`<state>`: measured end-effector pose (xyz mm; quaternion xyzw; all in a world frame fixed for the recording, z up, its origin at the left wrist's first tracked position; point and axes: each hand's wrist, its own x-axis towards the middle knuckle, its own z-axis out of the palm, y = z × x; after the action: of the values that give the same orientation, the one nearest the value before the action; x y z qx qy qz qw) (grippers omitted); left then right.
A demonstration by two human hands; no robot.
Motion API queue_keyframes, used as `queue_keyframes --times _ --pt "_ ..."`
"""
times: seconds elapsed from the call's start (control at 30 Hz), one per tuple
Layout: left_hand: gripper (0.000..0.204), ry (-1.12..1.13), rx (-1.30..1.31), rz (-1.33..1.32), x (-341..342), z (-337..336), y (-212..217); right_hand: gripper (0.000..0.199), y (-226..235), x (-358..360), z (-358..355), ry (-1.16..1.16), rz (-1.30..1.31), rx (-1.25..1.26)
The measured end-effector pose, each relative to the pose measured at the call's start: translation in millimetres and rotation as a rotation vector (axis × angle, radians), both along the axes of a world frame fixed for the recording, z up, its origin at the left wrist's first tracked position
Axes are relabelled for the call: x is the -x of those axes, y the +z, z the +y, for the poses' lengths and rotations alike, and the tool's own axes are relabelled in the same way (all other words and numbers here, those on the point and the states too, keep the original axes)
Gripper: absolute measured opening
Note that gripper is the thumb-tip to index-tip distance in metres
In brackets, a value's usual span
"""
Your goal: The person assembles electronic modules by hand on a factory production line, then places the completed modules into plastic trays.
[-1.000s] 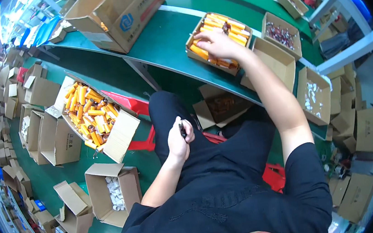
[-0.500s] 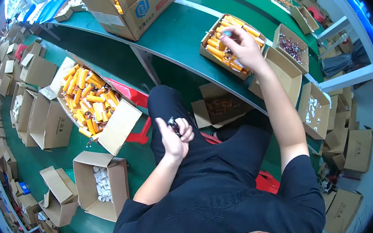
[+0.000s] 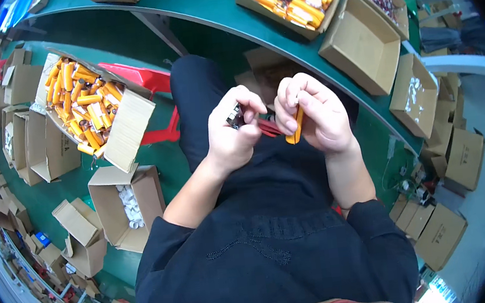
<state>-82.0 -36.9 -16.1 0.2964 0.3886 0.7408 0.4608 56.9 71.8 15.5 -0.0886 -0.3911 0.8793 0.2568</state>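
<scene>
Above my lap, my left hand [image 3: 230, 134] is curled around a few small black and silver parts [image 3: 235, 117], partly hidden by the fingers. Facing it, a short distance to the right, my right hand [image 3: 323, 116] pinches an orange cylinder [image 3: 295, 133] that points down toward my lap. The fingertips of the two hands are close but apart. Similar orange cylinders [image 3: 305, 4] lie in rows in a shallow cardboard box [image 3: 270, 12] on the green bench [image 3: 204, 14] ahead.
To my left, a large carton [image 3: 128, 128] is heaped with orange cylinders, beside a red stool [image 3: 155, 78]. A box of white pieces [image 3: 155, 190] stands below it. On the bench at right are a bare-bottomed tray [image 3: 359, 50], a box of dark red bits [image 3: 379, 2] and a box of white bits [image 3: 420, 100].
My right hand has come back from the box on the bench to above my lap, with an orange cylinder in it. My left hand has turned toward it. The view has shifted forward.
</scene>
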Motion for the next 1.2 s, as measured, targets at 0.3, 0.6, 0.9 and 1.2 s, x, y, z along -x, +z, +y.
queue_keyframes --times 0.3,0.6,0.9,1.2 --pt "0.078 -0.060 0.007 -0.047 -5.0 -6.3 -10.3 0.008 -5.2 -6.9 -19.4 -0.043 0.202 0.199" --pt "0.072 0.056 0.063 0.311 -2.0 -12.1 -12.1 0.011 -6.1 -2.4 -33.5 -0.123 0.094 0.175" --pt "0.054 0.453 -0.047 0.864 -3.3 -6.9 -17.3 0.014 0.0 3.3 -48.4 -0.166 -0.321 -0.004" --pt "0.046 0.489 -0.091 0.914 -4.4 -5.3 -21.7 0.013 5.1 1.4 -50.7 -0.121 -0.388 -0.085"
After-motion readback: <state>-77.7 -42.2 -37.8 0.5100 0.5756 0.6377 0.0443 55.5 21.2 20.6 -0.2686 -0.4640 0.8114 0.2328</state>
